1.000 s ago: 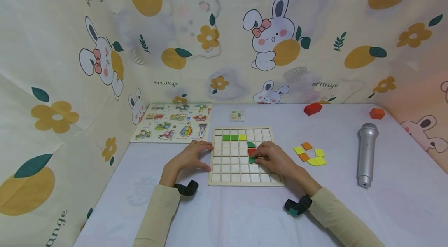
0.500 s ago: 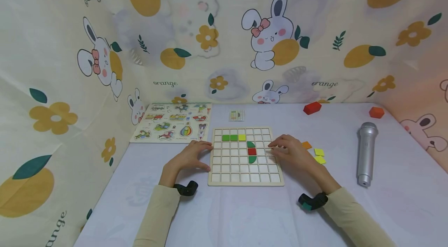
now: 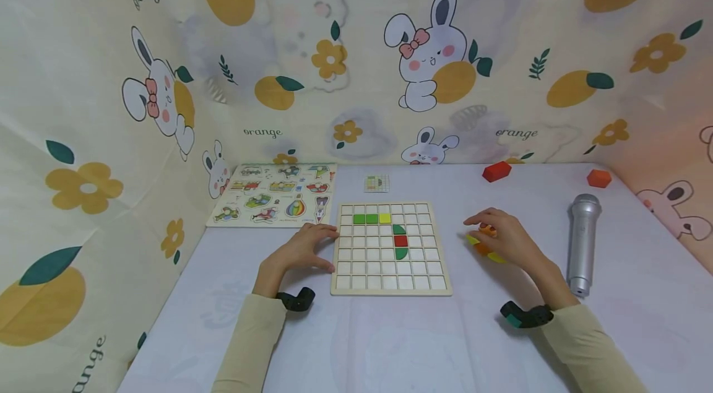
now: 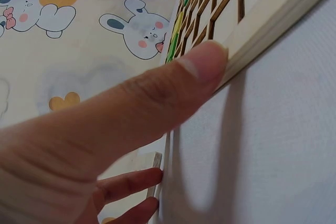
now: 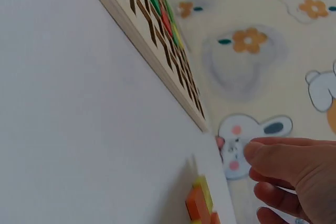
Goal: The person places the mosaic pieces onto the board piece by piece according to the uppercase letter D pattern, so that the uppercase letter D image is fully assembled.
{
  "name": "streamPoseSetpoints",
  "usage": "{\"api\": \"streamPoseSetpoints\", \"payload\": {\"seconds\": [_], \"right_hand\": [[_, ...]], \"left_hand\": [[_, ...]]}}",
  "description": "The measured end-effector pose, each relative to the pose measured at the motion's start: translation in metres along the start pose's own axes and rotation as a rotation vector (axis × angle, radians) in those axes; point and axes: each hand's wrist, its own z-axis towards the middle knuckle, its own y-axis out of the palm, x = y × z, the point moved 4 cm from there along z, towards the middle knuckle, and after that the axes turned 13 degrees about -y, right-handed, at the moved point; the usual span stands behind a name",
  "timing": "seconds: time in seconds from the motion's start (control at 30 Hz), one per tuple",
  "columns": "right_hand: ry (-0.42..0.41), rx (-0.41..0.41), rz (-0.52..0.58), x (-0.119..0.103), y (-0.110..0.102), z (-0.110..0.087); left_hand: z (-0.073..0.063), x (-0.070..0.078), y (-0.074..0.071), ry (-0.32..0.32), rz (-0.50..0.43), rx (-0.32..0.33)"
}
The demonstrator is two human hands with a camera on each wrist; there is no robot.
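A wooden grid board [image 3: 361,267] lies flat in the middle of the table. Two green squares and a yellow square [image 3: 385,218] fill cells in its second row. Below them, a red square [image 3: 400,241] sits between two green quarter-round tiles [image 3: 401,254] in one column. My left hand [image 3: 303,252] rests at the board's left edge, thumb [image 4: 202,66] against its side, fingers relaxed. Over the loose orange and yellow tiles [image 3: 483,249] on the right hovers my right hand [image 3: 504,238]. Its fingers are loosely bent with nothing between them, and they partly hide the pile.
A picture puzzle board [image 3: 273,195] lies at the back left. Behind the grid board is a small pattern card [image 3: 377,184]. Two red blocks [image 3: 497,171] stand along the back right, and a silver microphone-shaped cylinder [image 3: 583,244] lies at the right.
My right hand has let go of the lower green quarter-round tile, left it on the board, and moved right to the loose tiles. The left hand has stayed in place.
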Motion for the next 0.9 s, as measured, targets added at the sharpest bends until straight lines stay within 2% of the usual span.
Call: {"api": "streamPoseSetpoints", "payload": {"seconds": [0.27,0.5,0.67,0.9], "right_hand": [[0.087,-0.054,-0.035,0.011,-0.016,-0.015],[0.085,-0.037,-0.062,0.018,-0.034,-0.028],[0.095,-0.026,-0.066,0.022,-0.041,-0.035],[0.145,-0.1,-0.009,0.022,-0.041,-0.038]], "left_hand": [[0.0,-0.001,0.001,0.023,0.01,0.007],[0.0,-0.001,0.0,0.021,0.003,0.0],[-0.001,0.0,0.0,-0.003,-0.007,-0.004],[-0.001,0.0,0.0,-0.015,-0.016,-0.008]]}}
